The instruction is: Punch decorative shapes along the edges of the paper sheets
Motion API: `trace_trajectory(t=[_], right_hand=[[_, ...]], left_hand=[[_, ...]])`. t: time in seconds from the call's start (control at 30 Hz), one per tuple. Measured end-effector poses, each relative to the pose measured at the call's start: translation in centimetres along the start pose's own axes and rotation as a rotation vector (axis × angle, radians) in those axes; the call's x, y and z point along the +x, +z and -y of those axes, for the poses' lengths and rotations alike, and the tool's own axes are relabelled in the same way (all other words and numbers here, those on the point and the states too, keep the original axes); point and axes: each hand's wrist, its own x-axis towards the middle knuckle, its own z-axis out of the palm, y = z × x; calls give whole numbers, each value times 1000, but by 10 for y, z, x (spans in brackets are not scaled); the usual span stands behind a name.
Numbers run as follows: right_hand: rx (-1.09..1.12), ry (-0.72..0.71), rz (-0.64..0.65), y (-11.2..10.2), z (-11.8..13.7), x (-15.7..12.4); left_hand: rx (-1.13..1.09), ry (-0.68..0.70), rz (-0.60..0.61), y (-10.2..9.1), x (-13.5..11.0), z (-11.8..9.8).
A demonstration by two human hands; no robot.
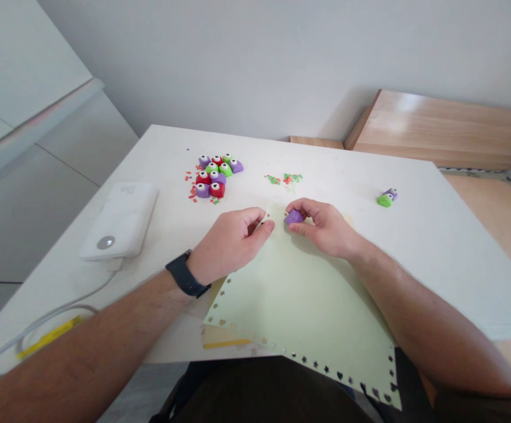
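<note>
A pale green paper sheet (299, 299) with small shapes punched along its edges lies on the white table (436, 247) and hangs over the near edge. My left hand (229, 244) pinches the sheet near its far corner, fingers closed on the paper. My right hand (321, 226) grips a small purple craft punch (293, 217) at that same corner. A dark watch sits on my left wrist.
A cluster of several purple, red and green punches (214, 174) sits at the back left with paper bits around it. More confetti (284, 178) lies mid-table. A green and purple punch pair (386, 198) stands right. A white power bank (120, 220) with cable lies left.
</note>
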Motion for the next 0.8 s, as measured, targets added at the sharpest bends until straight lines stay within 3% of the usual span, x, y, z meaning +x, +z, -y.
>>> trace_trajectory(t=[0.5, 0.8], right_hand=[[59, -55, 71, -5, 5, -5], [78, -44, 49, -11, 2, -5]], left_hand=[[-21, -19, 11, 2, 1, 3], [-14, -15, -7, 1, 1, 2]])
